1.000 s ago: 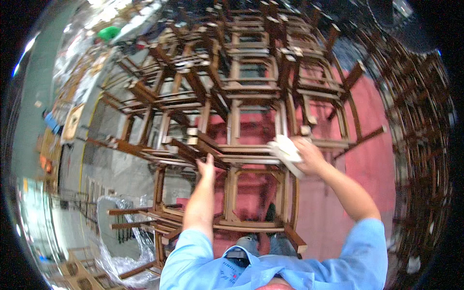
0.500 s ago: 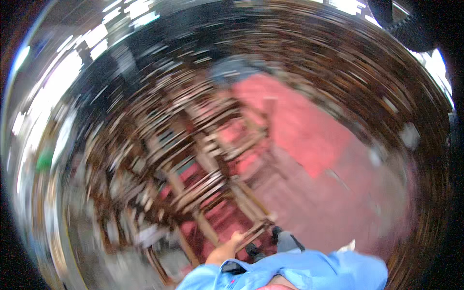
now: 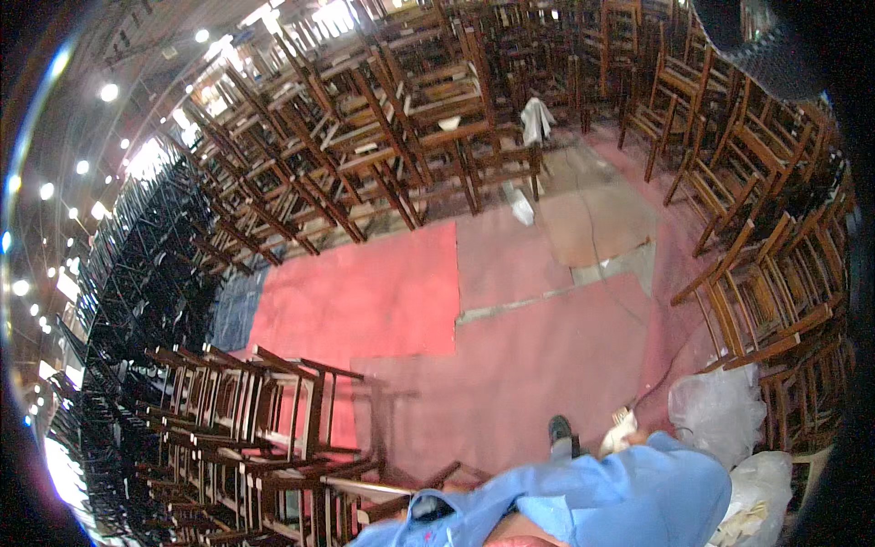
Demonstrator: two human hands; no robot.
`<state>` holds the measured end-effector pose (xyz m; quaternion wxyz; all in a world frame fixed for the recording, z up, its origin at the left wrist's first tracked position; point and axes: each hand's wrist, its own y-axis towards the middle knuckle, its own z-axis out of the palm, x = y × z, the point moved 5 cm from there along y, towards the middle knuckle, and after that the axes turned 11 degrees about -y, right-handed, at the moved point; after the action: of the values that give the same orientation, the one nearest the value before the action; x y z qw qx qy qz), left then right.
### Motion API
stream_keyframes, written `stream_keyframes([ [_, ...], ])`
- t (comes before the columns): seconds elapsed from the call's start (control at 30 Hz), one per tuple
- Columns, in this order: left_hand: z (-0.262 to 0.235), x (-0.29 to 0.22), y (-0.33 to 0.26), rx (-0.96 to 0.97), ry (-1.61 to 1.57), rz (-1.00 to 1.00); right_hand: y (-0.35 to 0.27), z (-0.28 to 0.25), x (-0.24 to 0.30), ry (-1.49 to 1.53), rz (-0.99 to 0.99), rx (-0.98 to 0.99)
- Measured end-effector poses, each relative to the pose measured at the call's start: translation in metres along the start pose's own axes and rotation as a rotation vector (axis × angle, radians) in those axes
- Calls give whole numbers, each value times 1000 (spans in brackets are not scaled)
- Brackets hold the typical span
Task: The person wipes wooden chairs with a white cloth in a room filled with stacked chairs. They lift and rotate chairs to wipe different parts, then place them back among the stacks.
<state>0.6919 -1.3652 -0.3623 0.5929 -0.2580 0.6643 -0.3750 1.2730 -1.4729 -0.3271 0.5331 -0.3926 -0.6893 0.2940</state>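
Note:
My right hand (image 3: 635, 438) shows just past my blue sleeve (image 3: 602, 474), closed on a cream, cloth-like piece (image 3: 621, 428); its exact kind is too small to tell. My left hand is nearly all hidden behind the sleeve, with only a hint of skin (image 3: 456, 487) by a wooden chair frame (image 3: 374, 489). Whether its fingers grip that frame cannot be seen. Beyond it, at the lower left, brown wooden chairs (image 3: 301, 401) lie stacked on their sides. One dark shoe (image 3: 561, 428) stands on the faded red carpet (image 3: 510, 392).
Piled wooden chairs (image 3: 401, 118) line the far side, and more chairs (image 3: 766, 283) stand at the right. Black stacked chairs (image 3: 137, 273) fill the left. Clear plastic bags (image 3: 715, 406) lie at my right. A white cloth (image 3: 537, 120) hangs on a far chair. A cable (image 3: 592, 228) crosses the floor.
My view has swung round to the right and steadied from a blur. My left hand, earlier visible on a wooden chair frame, is now mostly hidden. The cream piece and right hand show more.

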Motion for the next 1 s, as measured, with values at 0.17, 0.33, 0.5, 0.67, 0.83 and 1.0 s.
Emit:
stream_keyframes([
  [0.17, 58, -141, 68, -8, 46, 136, 50, -47, 125, 241, -155, -63],
  [0.33, 122, -298, 129, 112, 126, 204, 130, -53, 232, 221, -92, -74],
  [0.5, 78, -334, 176, -52, 297, 214, 179, -9, 315, 136, -57, 108],
  [0.67, -30, -333, 273, -170, 535, 135, 248, -3, 356, -6, -34, 20],
  [0.83, -167, -403, 311, -319, 428, -95, 286, 35, 456, 165, -15, 91],
  [1.0, -239, -563, 371, -355, 66, -24, 357, 75, 602, 499, -229, 380],
])
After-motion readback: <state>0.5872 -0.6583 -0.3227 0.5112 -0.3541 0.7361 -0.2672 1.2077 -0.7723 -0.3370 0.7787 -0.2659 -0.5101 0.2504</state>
